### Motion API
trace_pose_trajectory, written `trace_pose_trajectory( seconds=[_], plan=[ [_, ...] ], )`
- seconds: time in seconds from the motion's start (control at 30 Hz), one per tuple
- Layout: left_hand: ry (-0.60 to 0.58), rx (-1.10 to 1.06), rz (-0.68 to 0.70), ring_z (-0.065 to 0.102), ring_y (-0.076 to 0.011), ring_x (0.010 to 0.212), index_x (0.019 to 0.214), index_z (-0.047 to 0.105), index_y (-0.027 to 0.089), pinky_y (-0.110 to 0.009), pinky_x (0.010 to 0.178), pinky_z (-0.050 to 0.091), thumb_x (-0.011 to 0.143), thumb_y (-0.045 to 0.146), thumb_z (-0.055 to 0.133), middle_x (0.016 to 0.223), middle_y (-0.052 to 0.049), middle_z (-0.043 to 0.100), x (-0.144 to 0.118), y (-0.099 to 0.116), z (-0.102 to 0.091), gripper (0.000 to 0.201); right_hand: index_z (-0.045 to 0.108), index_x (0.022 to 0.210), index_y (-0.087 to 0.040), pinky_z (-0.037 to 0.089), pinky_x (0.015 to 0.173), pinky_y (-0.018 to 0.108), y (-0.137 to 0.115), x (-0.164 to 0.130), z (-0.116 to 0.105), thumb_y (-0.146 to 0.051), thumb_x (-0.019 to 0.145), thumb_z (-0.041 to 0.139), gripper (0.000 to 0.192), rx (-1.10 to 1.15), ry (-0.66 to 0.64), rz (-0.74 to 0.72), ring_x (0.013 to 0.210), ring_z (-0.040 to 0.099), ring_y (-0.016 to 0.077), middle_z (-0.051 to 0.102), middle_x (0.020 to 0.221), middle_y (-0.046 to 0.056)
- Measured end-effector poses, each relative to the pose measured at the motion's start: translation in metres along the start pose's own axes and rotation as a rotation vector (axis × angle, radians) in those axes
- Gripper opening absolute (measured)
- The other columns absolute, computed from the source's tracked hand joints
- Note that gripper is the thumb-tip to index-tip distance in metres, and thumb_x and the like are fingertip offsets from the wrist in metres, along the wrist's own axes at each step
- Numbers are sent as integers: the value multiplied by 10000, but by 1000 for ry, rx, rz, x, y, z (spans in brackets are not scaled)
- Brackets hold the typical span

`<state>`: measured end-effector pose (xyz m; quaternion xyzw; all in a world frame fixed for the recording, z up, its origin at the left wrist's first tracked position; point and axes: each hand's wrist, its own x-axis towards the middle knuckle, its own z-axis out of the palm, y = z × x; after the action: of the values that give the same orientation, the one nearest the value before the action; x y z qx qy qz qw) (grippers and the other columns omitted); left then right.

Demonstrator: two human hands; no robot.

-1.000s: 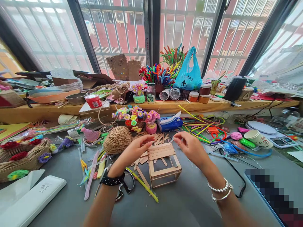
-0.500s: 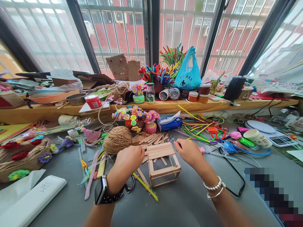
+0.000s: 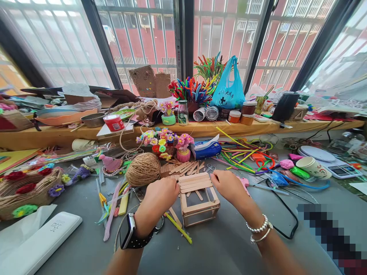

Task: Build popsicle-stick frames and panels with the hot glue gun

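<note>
A small open box of wooden craft sticks (image 3: 199, 208) stands on the grey table (image 3: 223, 244) in front of me. My left hand (image 3: 160, 194), with a smartwatch on its wrist, is curled into a fist against the box's left side, over loose sticks. A thin strand of twine (image 3: 122, 223) arcs from under that hand past the wrist. Just behind the hand sits a ball of twine (image 3: 143, 169). My right hand (image 3: 229, 185), with bracelets on its wrist, has its fingertips pinched together at the box's top right rim; what they pinch is hidden.
Loose craft sticks (image 3: 186, 167), small scissors (image 3: 210, 167), pipe-cleaner flowers (image 3: 163, 139) and a tissue pack (image 3: 205, 149) lie behind the box. Coloured pipe cleaners (image 3: 243, 154), a paper cup (image 3: 311, 167) and a scale (image 3: 338, 168) are right. A woven basket (image 3: 28, 191) and white case (image 3: 37, 244) are left.
Both hands dropped from above the box to its sides. The left hand turned palm down and closed into a fist. A strand of twine now shows by the left wrist.
</note>
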<state>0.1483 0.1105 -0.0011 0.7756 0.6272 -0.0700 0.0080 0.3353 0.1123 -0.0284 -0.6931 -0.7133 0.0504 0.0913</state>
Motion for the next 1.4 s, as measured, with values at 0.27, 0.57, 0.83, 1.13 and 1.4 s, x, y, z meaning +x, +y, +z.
trace_pose_trajectory(
  seconds=[0.27,0.57,0.83,1.13,1.4],
  plan=[
    [3,-16,-3,630,-272,777,780,633,172,-366,644,461,799,242,314,823,-123,672,-1,0,1,328,625,739,-183,255,515,244,1,1,0,-243,856,337,317,11,-1,-9,696,594,166,678,784,70],
    [86,-76,-155,624,-235,779,824,614,163,-293,611,451,805,256,353,839,-110,659,26,-19,20,278,609,739,-185,275,528,242,16,6,1,-267,867,343,307,64,3,3,721,601,167,672,757,59],
    [269,-81,-120,543,-193,947,1010,560,191,-242,683,438,825,204,374,1022,-83,581,53,-19,58,263,594,761,-175,308,577,239,18,9,8,-247,874,329,296,47,-16,2,763,606,169,670,788,70],
    [304,-70,-105,555,-231,903,876,607,137,-281,660,442,855,180,304,924,-125,598,57,-20,67,307,603,765,-179,309,576,241,19,10,10,-252,869,335,297,57,-22,-17,757,607,174,672,775,67],
    [301,-140,-163,607,-214,806,904,583,172,-265,612,423,855,241,331,866,-94,644,54,-24,60,265,609,764,-179,296,544,239,19,9,5,-262,868,338,302,76,-15,-3,739,602,172,668,770,65]
  ],
)
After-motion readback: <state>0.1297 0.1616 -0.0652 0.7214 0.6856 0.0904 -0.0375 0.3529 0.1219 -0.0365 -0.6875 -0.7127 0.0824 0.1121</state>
